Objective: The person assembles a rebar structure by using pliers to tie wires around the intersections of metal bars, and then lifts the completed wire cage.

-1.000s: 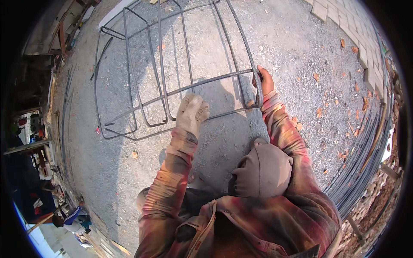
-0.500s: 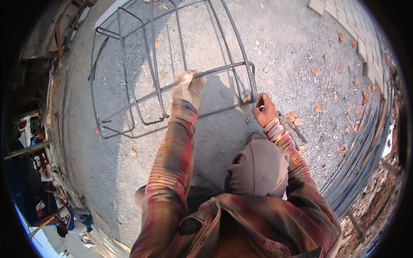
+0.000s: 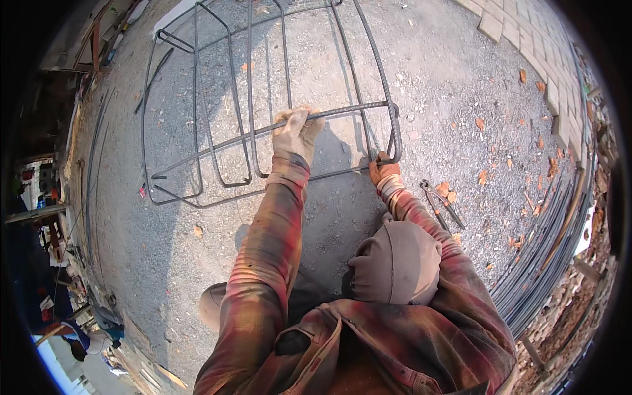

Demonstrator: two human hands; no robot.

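Note:
A cage of bent steel rebar (image 3: pixel 355 108), long bars joined by several rectangular hoops, rests on the gravel in front of me. My left hand (image 3: pixel 296 137), in a pale work glove, is closed round its upper long bar near the middle. At the cage's right end my right hand (image 3: pixel 384 174) wraps its fingers round the lower bar, just beside the corner of the end hoop. Those fingertips are partly hidden behind the steel. Dark-handled nippers (image 3: pixel 442 204) lie on the ground to the right of my right forearm, touching neither hand.
Long steel rods (image 3: pixel 543 247) lie bundled along the right side. Pale paving blocks (image 3: pixel 510 29) edge the ground at the upper right, and dry leaves (image 3: pixel 484 176) are scattered nearby. Loose thin rods (image 3: pixel 97 155) lie at the left, before a cluttered shaded area.
My right hand has gone from outside the cage's corner, where it was pinched, to the lower bar left of it. The cage has shifted a little right; my left hand keeps its grip.

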